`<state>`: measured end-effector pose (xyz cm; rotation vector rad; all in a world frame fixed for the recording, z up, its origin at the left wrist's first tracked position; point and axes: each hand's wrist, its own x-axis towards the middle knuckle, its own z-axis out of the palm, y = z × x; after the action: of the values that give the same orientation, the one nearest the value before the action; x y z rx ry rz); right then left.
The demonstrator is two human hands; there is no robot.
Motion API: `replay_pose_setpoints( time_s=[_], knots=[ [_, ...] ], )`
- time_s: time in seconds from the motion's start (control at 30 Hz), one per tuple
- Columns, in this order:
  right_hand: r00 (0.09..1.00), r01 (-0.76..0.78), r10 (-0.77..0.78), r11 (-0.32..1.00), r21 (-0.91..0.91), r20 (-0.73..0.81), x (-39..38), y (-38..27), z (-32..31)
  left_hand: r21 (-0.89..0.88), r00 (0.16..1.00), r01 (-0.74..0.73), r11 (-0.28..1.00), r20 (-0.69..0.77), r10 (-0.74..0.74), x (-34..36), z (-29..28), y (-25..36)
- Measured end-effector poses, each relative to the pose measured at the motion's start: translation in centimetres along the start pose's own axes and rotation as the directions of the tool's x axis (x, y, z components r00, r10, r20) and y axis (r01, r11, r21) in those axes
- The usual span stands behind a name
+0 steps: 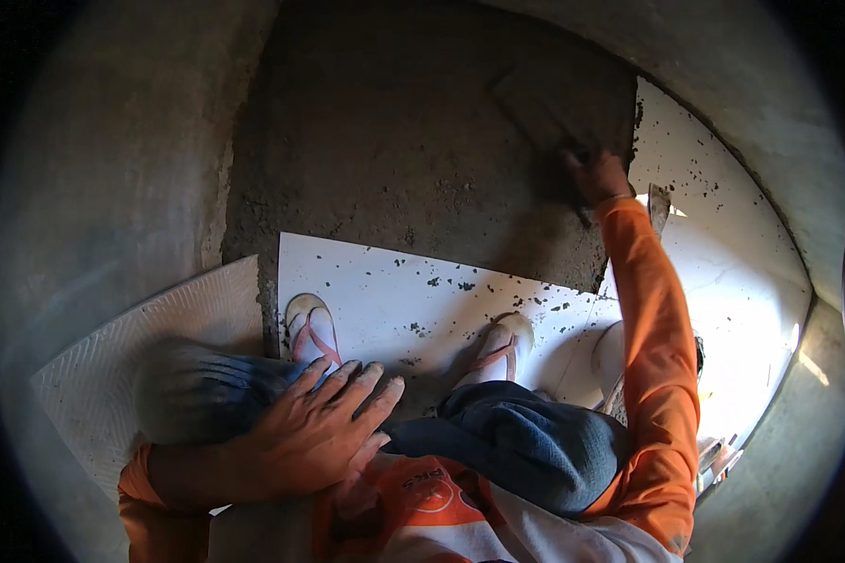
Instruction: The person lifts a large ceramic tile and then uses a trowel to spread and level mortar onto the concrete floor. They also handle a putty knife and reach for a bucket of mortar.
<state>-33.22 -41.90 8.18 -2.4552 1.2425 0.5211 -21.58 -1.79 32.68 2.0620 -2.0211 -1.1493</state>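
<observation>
My right hand [599, 176] is closed round the handle of a dark flat trowel [533, 114], at the right side of a bed of wet grey mortar [376, 122]. The trowel is dim against the mortar, and its far edge is hard to make out. My left hand [324, 427] hangs palm down in front of my body by my knee, its fingers stretched out, dusty and holding nothing. Between my feet and the mortar lies a white tile [385, 281] sprinkled with mortar crumbs.
More white tiles [723, 244] run along the right wall, with a narrow grey strip [659, 208] at the mortar's edge. A panel with a ridged face [150, 366] stands at the left. Small tools [718, 460] lie lower right. Bare walls [113, 141] enclose the floor.
</observation>
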Motion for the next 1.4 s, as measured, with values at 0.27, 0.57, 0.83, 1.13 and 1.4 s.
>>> replay_pose_setpoints(
  time_s=[0.27, 0.57, 0.83, 1.13, 1.4],
  knots=[
    [0.958, 0.244, -0.280, 0.912, 0.331, 0.067, -1.9, -2.1, 3.9, -0.041, 0.997, 0.029, 0.999, -0.065, -0.032, -1.8, 0.3, -0.1],
    [0.734, 0.562, -0.510, 0.827, 0.021, 0.449, -7.5, -18.6, 7.8, -0.086, 0.996, -0.045, 0.995, -0.080, 0.038, -2.0, 1.3, -1.0],
    [0.970, 0.217, -0.221, 0.975, 0.048, 0.097, 2.5, -20.2, 1.3, -0.088, 0.996, -0.084, 0.993, -0.024, 0.083, -1.9, 1.2, -1.5],
    [0.729, 0.595, -0.478, 0.797, -0.107, 0.490, -5.2, -26.8, 6.9, -0.040, 0.964, -0.111, 0.993, -0.245, 0.098, -3.6, -0.5, -2.5],
    [0.974, 0.150, -0.174, 0.975, 0.163, 0.146, 8.4, -30.7, -1.2, -0.232, 0.964, -0.162, 0.959, -0.245, 0.104, -4.8, -3.0, -5.8]
  ],
)
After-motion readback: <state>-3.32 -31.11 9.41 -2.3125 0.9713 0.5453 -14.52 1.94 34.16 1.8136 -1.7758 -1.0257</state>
